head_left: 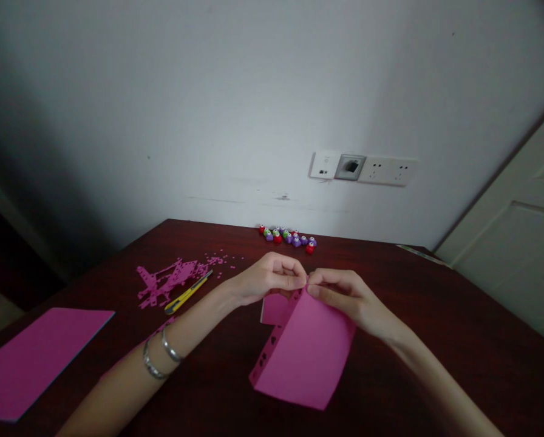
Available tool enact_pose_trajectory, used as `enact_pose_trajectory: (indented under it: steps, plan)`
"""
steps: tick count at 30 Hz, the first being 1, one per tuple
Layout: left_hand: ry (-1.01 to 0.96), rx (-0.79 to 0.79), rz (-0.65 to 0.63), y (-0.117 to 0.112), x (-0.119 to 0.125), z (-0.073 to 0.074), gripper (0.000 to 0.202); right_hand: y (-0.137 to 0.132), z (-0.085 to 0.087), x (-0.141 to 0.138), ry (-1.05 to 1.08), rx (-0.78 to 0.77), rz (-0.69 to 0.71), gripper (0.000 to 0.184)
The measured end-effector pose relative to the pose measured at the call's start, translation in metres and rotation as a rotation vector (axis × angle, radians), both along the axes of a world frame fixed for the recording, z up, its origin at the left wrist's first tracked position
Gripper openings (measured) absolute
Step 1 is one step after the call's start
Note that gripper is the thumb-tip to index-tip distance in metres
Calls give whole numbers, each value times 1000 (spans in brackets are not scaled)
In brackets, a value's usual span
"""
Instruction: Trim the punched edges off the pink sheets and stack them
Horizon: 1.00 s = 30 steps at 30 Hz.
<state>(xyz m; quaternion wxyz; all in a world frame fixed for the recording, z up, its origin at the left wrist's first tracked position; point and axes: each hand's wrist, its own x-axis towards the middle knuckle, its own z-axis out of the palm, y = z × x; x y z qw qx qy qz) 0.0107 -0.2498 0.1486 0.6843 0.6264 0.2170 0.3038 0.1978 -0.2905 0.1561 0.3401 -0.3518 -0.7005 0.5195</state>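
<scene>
A pink sheet of paper (308,352) hangs tilted above the dark table. Along its left side runs a folded strip with several punched or cut holes. At the sheet's upper corner, my left hand (276,278) pinches the paper between thumb and fingers. Right beside it, my right hand (345,292) pinches the same corner. The fingertips of both hands nearly touch there. Behind the sheet, another pink paper piece (273,308) shows in part; how it lies is partly hidden.
The brown table (418,340) meets the wall. Left lie a yellow utility knife (189,292), pink paper scraps (167,280) and a stack of pink paper (48,358). Several small coloured punches (294,238) stand at the back. A thin pale strip (422,255) lies back right.
</scene>
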Motion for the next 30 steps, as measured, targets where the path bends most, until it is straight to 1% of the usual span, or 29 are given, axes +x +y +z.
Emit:
enact_pose_trajectory:
  steps: [5, 10, 13, 16, 18, 20, 22, 24, 25, 27, 30]
  plan:
    - [-27, -28, 4, -2, 1, 0, 19, 0, -2, 1, 22, 31, -19, 24]
    - [-23, -71, 9, -1, 2, -2, 22, 0, -3, 1, 16, 44, -38, 26]
    - [-22, -124, 27, 2, 3, -5, 23, 1, -6, 2, -9, 40, -84, 26]
    - [0, -168, 3, 6, 1, -10, 31, 2, -12, 9, -16, 48, -189, 28]
    - [55, -175, -36, 8, -4, -14, 39, 3, -20, 17, 0, 41, -301, 30]
    - [124, -149, -66, 9, -11, -20, 44, 2, -29, 24, 17, 20, -419, 32]
    - [192, -107, -104, 10, -19, -26, 40, 1, -38, 31, 35, -21, -513, 35]
    - [246, -70, -128, 11, -25, -32, 30, -1, -46, 36, 61, -78, -563, 36]
    - [268, -58, -126, 11, -27, -34, 27, -2, -50, 38, 74, -109, -562, 35]
    - [306, -46, -102, 11, -31, -38, 26, -5, -58, 40, 94, -182, -517, 34]
    - [392, -10, -49, 10, -34, -45, 30, -11, -71, 43, 93, -329, -383, 31]
